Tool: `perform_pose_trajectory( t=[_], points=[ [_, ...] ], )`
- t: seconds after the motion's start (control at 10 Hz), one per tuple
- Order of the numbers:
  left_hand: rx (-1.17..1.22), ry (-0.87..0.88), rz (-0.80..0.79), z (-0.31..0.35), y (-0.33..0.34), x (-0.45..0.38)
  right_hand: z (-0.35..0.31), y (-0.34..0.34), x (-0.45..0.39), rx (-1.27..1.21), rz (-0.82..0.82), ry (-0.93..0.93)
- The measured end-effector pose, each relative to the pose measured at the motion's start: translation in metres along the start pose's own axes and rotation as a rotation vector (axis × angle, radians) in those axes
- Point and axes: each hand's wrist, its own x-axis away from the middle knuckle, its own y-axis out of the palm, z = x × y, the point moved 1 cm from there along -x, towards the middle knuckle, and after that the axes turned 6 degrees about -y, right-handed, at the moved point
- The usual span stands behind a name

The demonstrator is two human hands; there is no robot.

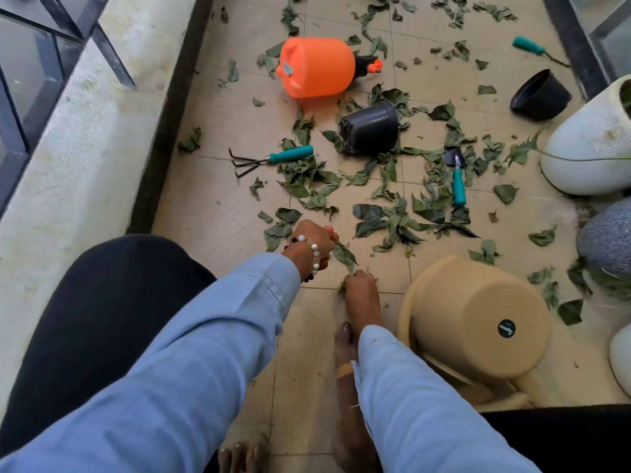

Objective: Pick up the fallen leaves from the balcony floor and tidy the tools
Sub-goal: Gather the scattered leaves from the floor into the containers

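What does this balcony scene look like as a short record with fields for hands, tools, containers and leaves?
left hand: fingers curled on leaves on the floor
right hand: gathers leaves beside the tan bucket
tools: hand rake, trowel, third teal-handled tool, all lying on the tiles
containers: orange sprayer and black pot on their sides
leaves: scattered widely

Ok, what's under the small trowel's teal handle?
Green leaves lie under the end of the trowel handle; bare tile shows beside it. Whatever lies directly beneath the handle is hidden.

White planter cut by right edge
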Motion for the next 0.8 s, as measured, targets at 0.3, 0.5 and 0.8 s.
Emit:
perform_pose_trajectory(
  t=[0.3,0.5,0.8],
  points=[
    [0.19,-0.086,-0.006,-0.031,-0.008,-0.003,-0.044,-0.064,-0.026,-1.943,0.169,0.362],
    [0.689,-0.238,-0.02,-0.031,-0.015,-0.014,-0.084,-0.071,-0.022,-1.272,0.023,-0.073],
    [0.656,-0.133,0.342,-0.009,-0.028,-0.024,-0.004,-0.053,-0.037,-1.078,0.205,0.116]
  ],
)
